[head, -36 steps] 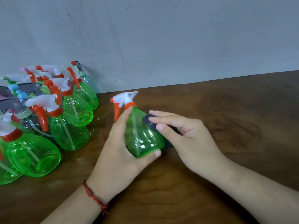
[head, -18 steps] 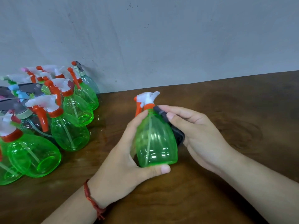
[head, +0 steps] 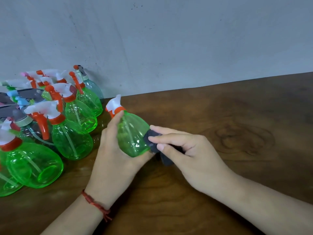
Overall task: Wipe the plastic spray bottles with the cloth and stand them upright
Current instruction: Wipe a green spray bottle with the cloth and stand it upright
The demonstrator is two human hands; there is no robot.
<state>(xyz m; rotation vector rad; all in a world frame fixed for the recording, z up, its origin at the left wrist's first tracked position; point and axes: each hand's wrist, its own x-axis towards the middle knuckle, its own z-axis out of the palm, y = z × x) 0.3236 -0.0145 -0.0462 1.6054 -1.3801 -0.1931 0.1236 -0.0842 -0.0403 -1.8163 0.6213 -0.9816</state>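
Note:
My left hand (head: 115, 160) grips a green see-through spray bottle (head: 132, 134) with a white and orange trigger head, tilted with the head pointing up and to the left, just above the wooden table (head: 220, 124). My right hand (head: 189, 153) pinches a dark grey cloth (head: 155, 141) and presses it against the bottle's lower right side. Part of the cloth hangs below my fingers.
A pile of several green spray bottles (head: 71, 139) with white and orange heads lies at the left, against the grey wall (head: 169, 39). A few grey and blue bottles sit among them. The table stretches off to the right of my hands.
The bottle has tipped back to the left and been turned in my left hand. My right hand with the cloth has slid from the neck down to the lower side.

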